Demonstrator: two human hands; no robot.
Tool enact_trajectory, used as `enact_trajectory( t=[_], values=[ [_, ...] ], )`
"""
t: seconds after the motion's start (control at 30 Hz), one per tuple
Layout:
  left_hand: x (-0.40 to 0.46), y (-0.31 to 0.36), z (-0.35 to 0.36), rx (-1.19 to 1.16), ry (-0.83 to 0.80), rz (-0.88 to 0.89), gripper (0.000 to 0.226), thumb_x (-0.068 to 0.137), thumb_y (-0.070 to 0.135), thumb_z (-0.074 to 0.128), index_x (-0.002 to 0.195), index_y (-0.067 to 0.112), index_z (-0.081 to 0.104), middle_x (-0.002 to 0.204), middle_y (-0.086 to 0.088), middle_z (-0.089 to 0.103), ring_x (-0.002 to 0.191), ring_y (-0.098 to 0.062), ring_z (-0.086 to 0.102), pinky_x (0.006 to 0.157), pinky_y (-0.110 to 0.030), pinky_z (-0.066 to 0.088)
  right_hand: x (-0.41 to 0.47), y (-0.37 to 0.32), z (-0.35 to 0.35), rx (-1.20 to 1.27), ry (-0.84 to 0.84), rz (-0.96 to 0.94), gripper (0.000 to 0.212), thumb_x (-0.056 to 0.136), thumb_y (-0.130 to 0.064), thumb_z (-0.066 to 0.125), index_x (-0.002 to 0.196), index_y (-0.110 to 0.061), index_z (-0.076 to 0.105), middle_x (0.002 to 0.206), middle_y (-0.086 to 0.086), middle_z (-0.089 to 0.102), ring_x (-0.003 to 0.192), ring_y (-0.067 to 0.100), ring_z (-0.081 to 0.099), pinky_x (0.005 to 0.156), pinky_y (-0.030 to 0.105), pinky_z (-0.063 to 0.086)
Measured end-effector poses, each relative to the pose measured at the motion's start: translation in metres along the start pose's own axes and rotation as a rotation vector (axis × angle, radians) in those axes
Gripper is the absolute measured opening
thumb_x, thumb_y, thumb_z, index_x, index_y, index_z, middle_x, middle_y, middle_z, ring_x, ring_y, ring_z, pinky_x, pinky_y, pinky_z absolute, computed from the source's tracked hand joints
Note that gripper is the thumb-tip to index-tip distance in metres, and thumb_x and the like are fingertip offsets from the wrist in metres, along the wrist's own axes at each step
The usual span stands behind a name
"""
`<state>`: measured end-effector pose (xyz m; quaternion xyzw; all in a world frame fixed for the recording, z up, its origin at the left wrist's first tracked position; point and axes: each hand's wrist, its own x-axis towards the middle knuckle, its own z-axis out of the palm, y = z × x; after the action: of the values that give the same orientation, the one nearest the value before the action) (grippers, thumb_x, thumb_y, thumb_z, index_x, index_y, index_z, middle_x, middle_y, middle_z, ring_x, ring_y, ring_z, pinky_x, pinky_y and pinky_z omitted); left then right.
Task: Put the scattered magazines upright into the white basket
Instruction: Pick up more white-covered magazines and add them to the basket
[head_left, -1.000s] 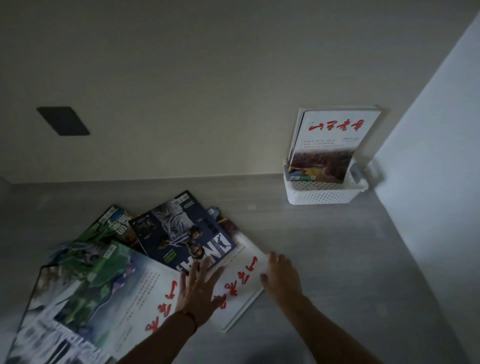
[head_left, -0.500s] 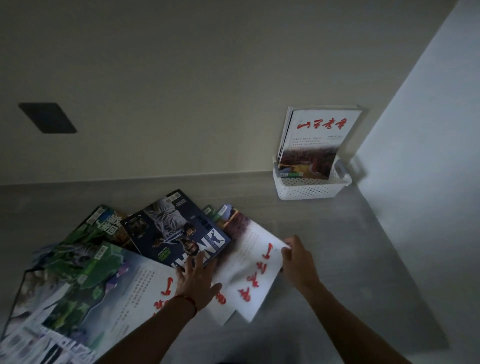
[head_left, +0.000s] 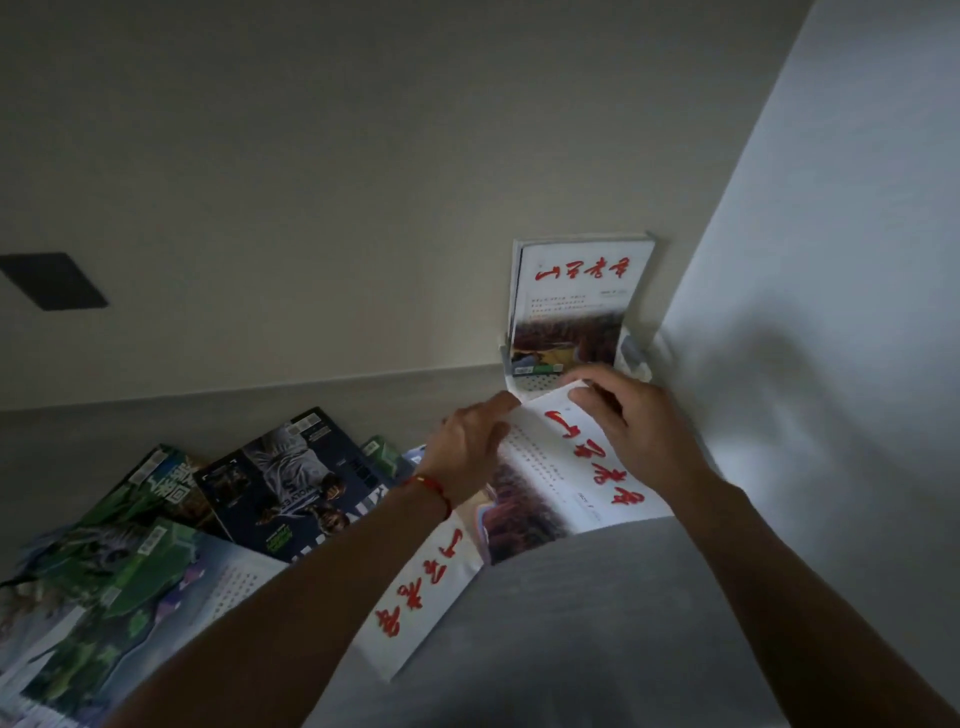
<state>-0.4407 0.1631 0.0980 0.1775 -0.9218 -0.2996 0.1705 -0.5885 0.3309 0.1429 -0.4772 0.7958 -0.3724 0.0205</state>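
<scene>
Right of centre, the white perforated plastic basket (head_left: 537, 385) already holds upright magazines (head_left: 576, 301) against the wall. Left hand (head_left: 467, 457) and right hand (head_left: 631, 434) both pinch a white red-lettered magazine (head_left: 576, 467), raised just before the basket. Several glossy magazines (head_left: 280, 483) remain flat at lower left.

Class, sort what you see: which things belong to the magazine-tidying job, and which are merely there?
Belongs: held magazine, left hand, right hand, white basket, upright magazine, scattered magazines.

Merely there: dark wall plate, red wrist cord.
</scene>
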Motion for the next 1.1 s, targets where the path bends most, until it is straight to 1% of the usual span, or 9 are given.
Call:
enact_trajectory(
  t=[0.17,0.23,0.3,0.37,0.47,0.53,0.77,0.93,1.1],
  values=[
    [0.021,0.011,-0.002,-0.199,0.169,-0.085,0.019,0.091,0.000,0.055,0.098,0.016,0.062,0.080,-0.002,0.066,0.066,-0.013,0.062,0.053,-0.010,0.042,-0.019,0.047,-0.025,0.099,0.427,0.247,0.038,0.101,-0.052,0.034,0.123,-0.030,0.056,0.119,-0.004,0.064,0.106,0.013,0.061,0.092,0.039,0.052],
    [0.033,0.017,-0.004,-0.287,0.209,-0.114,0.018,0.091,-0.001,0.054,0.092,0.017,0.058,0.074,-0.002,0.063,0.062,-0.007,0.060,0.050,-0.020,0.047,-0.033,0.075,-0.028,0.300,0.543,0.441,0.036,0.100,-0.048,0.033,0.122,-0.032,0.056,0.126,0.004,0.062,0.117,0.026,0.057,0.102,0.049,0.046],
    [0.051,0.023,-0.005,-0.372,0.212,-0.159,0.015,0.092,0.001,0.053,0.098,0.013,0.059,0.085,-0.014,0.068,0.077,-0.026,0.067,0.062,-0.043,0.059,-0.038,0.093,-0.025,0.515,0.433,0.516,0.027,0.100,-0.027,0.044,0.122,-0.040,0.056,0.130,0.006,0.061,0.117,0.027,0.058,0.102,0.046,0.046],
    [0.070,0.033,-0.005,-0.484,0.225,-0.205,0.021,0.092,-0.002,0.052,0.104,0.013,0.061,0.098,-0.018,0.071,0.094,-0.040,0.067,0.078,-0.059,0.058,-0.026,0.097,-0.025,0.553,0.226,0.429,0.050,0.093,-0.012,0.058,0.124,-0.050,0.047,0.133,-0.005,0.058,0.114,0.012,0.060,0.091,0.030,0.049],
    [0.103,0.048,-0.005,-0.613,0.253,-0.240,0.028,0.090,-0.007,0.052,0.103,0.016,0.064,0.104,-0.017,0.072,0.103,-0.037,0.068,0.089,-0.062,0.055,0.019,0.104,-0.034,0.423,0.122,0.340,0.048,0.093,-0.028,0.063,0.131,-0.046,0.041,0.121,-0.026,0.058,0.100,-0.006,0.062,0.067,0.004,0.050],
    [0.128,0.052,-0.007,-0.655,0.265,-0.246,0.033,0.090,-0.007,0.053,0.099,0.023,0.065,0.104,-0.013,0.072,0.102,-0.032,0.068,0.091,-0.060,0.055,0.058,0.114,-0.045,0.300,0.191,0.349,0.037,0.095,-0.034,0.060,0.129,-0.026,0.049,0.115,-0.013,0.063,0.092,0.002,0.061,0.056,-0.003,0.042],
    [0.192,0.035,0.007,-0.569,0.364,-0.447,0.021,0.091,0.009,0.064,0.103,0.025,0.070,0.093,0.000,0.074,0.084,-0.018,0.069,0.087,-0.049,0.060,0.150,0.155,-0.065,0.008,0.270,0.239,0.026,0.091,-0.032,0.066,0.100,-0.008,0.074,0.099,0.007,0.076,0.076,0.015,0.065,0.063,0.022,0.052],
    [0.214,0.018,0.021,-0.451,0.385,-0.647,0.015,0.083,0.017,0.068,0.095,0.019,0.077,0.086,-0.008,0.077,0.082,-0.028,0.073,0.083,-0.045,0.062,0.171,0.186,-0.043,0.075,0.206,0.301,0.029,0.090,-0.031,0.069,0.109,-0.011,0.075,0.106,0.006,0.077,0.082,0.016,0.070,0.074,0.022,0.055],
    [0.224,0.002,0.035,-0.404,0.379,-0.723,0.011,0.079,0.019,0.067,0.079,0.020,0.078,0.079,-0.009,0.077,0.080,-0.028,0.074,0.080,-0.044,0.062,0.181,0.207,-0.020,0.045,0.121,0.339,0.026,0.093,-0.031,0.063,0.101,-0.009,0.074,0.102,0.007,0.077,0.073,0.013,0.062,0.057,0.009,0.038]
  ],
)
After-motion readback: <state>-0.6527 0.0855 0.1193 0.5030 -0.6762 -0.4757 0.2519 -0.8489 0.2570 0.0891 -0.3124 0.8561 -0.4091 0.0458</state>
